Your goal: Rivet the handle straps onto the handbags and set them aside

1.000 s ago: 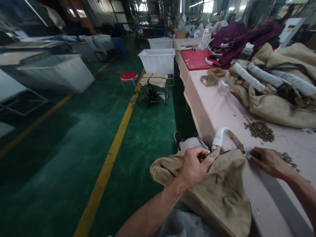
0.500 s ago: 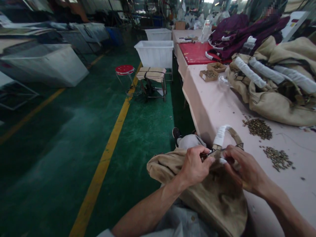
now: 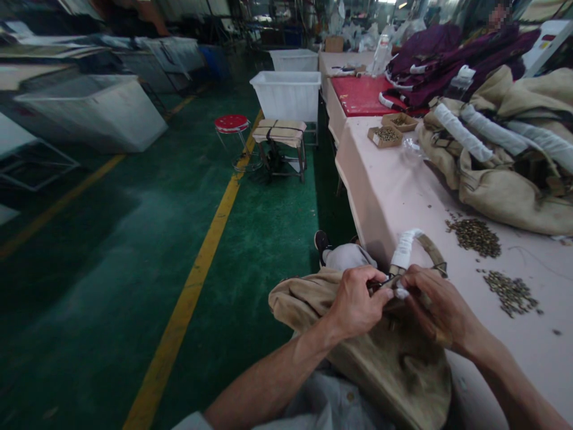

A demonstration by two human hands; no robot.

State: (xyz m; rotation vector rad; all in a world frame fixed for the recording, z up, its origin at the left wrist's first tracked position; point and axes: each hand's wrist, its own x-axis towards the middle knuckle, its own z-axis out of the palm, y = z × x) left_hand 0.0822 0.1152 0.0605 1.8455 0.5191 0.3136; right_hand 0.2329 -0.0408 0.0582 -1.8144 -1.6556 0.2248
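Observation:
A tan canvas bag [image 3: 394,364] lies across my lap and the near edge of the pink table [image 3: 394,191]. Its handle [image 3: 409,248], partly wrapped in white, arches up above my fingers. My left hand [image 3: 358,301] is closed, pinching the bag's strap fitting at the handle's base. My right hand [image 3: 436,307] is closed on the same spot from the right, fingertips meeting the left hand's. Two heaps of small brass-coloured metal parts [image 3: 474,233] [image 3: 510,292] lie on the table just right of my hands.
More tan bags [image 3: 501,173] and purple bags [image 3: 430,65] are piled at the table's far right. Two small cardboard boxes [image 3: 385,135] of parts and a red mat [image 3: 358,94] lie beyond. Left of the table: green floor, yellow line [image 3: 201,263], stools [image 3: 280,143], white bins [image 3: 289,95].
My right hand left the parts on the table and came to the bag's handle base, closing beside the left hand. The left hand kept its grip.

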